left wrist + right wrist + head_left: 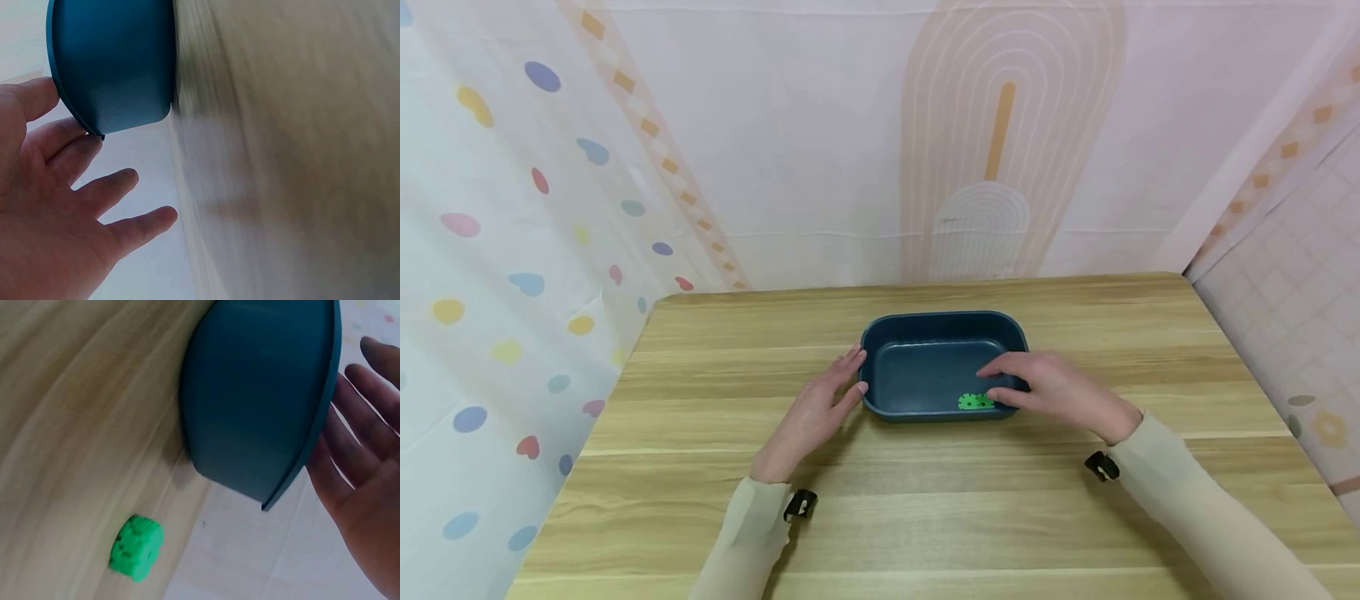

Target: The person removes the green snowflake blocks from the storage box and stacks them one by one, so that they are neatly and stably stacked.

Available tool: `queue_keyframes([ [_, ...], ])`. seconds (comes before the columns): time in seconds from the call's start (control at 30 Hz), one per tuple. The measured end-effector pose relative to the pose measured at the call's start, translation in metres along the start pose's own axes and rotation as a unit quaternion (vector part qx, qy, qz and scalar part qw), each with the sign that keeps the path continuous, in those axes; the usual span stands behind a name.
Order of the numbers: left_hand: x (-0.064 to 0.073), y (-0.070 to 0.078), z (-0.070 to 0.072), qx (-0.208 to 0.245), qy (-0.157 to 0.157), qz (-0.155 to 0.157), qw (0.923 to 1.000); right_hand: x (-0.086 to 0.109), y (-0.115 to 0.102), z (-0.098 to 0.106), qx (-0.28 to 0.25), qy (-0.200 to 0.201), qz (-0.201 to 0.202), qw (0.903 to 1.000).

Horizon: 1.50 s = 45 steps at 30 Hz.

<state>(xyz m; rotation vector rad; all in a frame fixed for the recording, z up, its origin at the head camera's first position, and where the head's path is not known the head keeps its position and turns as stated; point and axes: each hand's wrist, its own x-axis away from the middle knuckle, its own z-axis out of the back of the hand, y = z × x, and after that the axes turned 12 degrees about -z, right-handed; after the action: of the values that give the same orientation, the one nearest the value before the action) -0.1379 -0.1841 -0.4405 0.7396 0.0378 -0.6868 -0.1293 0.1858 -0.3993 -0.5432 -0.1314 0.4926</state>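
A dark blue rectangular basin [914, 370] with rounded corners stands on the wooden table. Two bright green notched pieces [969, 402], each with a dark spot at its centre, show near its front wall on the right. My left hand [813, 412] is at the basin's left end, fingers spread. In the left wrist view its thumb and nearest fingertips meet the rim. Over the basin's right rim reaches my right hand [1054, 388], fingers extended and apart, thumb tip beside the green pieces. The right wrist view has these fingers loosely spread along the rim, holding nothing.
A chunky green toothed piece [136, 548] lies on the table outside the basin in the right wrist view. The wooden table [925, 517] runs back to a patterned curtain [820, 150]. Black straps [800, 504] sit by both sleeve cuffs.
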Motion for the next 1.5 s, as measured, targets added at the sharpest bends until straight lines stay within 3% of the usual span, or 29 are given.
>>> queue_keyframes([
  [0.3,-0.002,0.001,-0.003,-0.002,-0.002,0.003,1.0000,-0.022,-0.002,-0.004,-0.016,-0.125,0.023,0.9918],
  [0.6,-0.004,0.003,-0.003,0.000,0.001,-0.003,1.0000,-0.035,-0.003,-0.009,-0.011,-0.200,-0.028,0.9794],
  [0.73,-0.004,0.005,-0.003,-0.001,0.001,-0.002,1.0000,-0.040,-0.003,-0.012,-0.020,-0.203,-0.048,0.9778],
  [0.93,-0.003,0.005,-0.005,0.001,0.002,-0.007,1.0000,-0.047,-0.002,-0.018,-0.044,-0.187,-0.018,0.9813],
  [1.07,-0.002,0.003,-0.006,0.000,0.002,-0.006,1.0000,-0.053,0.001,-0.023,-0.040,-0.147,0.006,0.9883],
  [1.23,-0.001,0.002,-0.007,-0.001,0.006,-0.006,1.0000,-0.061,0.001,-0.024,-0.017,-0.102,0.000,0.9947],
  [1.5,0.000,0.001,-0.007,-0.005,0.005,-0.005,1.0000,-0.068,0.002,-0.026,-0.006,-0.117,-0.011,0.9930],
])
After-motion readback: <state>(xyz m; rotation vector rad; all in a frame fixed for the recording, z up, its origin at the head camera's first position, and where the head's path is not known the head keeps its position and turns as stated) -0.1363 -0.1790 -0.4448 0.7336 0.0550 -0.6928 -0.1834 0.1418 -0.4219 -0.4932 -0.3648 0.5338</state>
